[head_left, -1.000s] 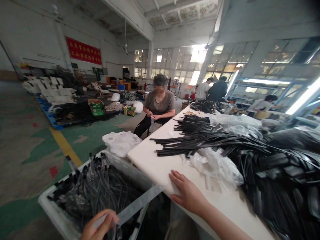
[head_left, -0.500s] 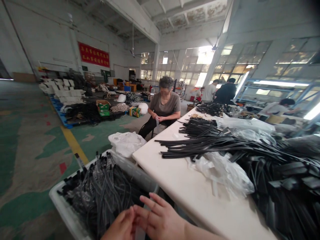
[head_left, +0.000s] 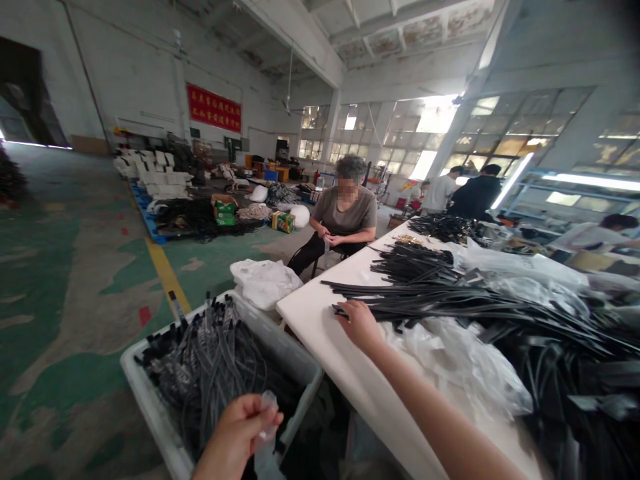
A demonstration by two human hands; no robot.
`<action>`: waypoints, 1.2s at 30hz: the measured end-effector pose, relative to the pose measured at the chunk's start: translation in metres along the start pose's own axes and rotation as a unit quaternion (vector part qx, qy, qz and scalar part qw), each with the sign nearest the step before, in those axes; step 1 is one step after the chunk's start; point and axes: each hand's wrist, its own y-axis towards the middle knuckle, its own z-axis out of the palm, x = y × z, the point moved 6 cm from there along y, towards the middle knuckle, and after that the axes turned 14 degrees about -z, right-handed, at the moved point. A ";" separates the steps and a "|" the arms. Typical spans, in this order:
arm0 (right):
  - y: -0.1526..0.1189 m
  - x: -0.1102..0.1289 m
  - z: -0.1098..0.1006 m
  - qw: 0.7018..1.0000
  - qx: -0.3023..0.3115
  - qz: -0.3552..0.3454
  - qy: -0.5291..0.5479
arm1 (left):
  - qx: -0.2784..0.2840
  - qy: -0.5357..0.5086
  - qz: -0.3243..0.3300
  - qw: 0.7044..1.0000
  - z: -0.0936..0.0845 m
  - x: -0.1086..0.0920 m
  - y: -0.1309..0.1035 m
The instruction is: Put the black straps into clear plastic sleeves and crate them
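While left hand [head_left: 245,427] pinches clear plastic sleeve [head_left: 267,437] between thumb and fingers, right hand [head_left: 361,325] touches flat black strips [head_left: 400,293], fingers slightly curled.

In our left hand [head_left: 240,427] is a sleeve [head_left: 267,437], and behind and around that hand stands the crate [head_left: 134,377], with a tangle of sleeved strips [head_left: 200,373] in it. To this hand's right is the counter [head_left: 325,333]. Our right hand [head_left: 359,323] is over the counter's near part, its fingertips at the ends of the loose strips [head_left: 425,293], which run away rightward. Just right of that hand lies a crumpled bag [head_left: 465,363], and farther right is a heap of strips [head_left: 565,407]. Ahead of the right hand, past the loose strips, we have small parts [head_left: 407,239] on the counter. Ahead and left of it, a bundled bag [head_left: 265,281] sits between crate and counter corner; beyond sits a person [head_left: 347,213].
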 end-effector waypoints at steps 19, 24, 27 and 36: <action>-0.039 0.028 -0.005 0.991 -0.103 -0.047 0.066 | -0.067 0.214 0.169 0.960 0.000 -0.030 -0.021; -0.065 0.150 -0.003 0.964 0.086 -0.249 0.019 | -0.108 0.309 0.223 0.918 0.010 -0.034 -0.026; -0.067 0.169 0.002 0.963 0.107 -0.247 -0.019 | -0.111 0.335 0.235 0.906 0.016 -0.032 -0.028; -0.064 0.175 0.013 0.947 0.158 -0.264 -0.096 | -0.121 0.371 0.250 0.886 0.025 -0.037 -0.043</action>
